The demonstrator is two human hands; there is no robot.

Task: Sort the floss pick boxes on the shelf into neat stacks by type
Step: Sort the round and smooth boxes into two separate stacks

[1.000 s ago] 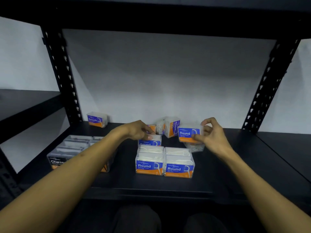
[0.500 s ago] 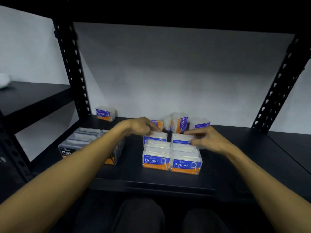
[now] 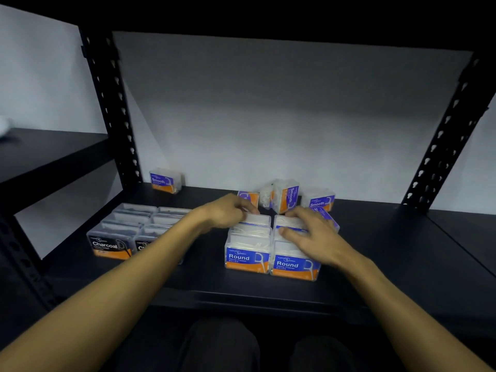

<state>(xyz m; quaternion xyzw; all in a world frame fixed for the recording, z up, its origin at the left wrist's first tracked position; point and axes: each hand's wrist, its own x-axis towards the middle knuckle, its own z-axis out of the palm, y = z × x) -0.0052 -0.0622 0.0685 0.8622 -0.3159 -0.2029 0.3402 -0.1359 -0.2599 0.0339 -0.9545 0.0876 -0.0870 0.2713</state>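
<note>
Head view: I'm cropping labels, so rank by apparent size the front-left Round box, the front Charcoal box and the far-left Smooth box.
1. Front-left Round box and front Charcoal box: look alike, unranked.
2. Far-left Smooth box: smallest, probably because it is farther away.

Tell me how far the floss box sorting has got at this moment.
Done: Charcoal boxes grouped at left; Round boxes lined up in two rows. In hand: left hand and right hand are on the rear Round boxes. Left: scattered Smooth boxes at the back, one alone by the post.

Black metal shelving (perforated uprights), pale grey wall, dim light
</note>
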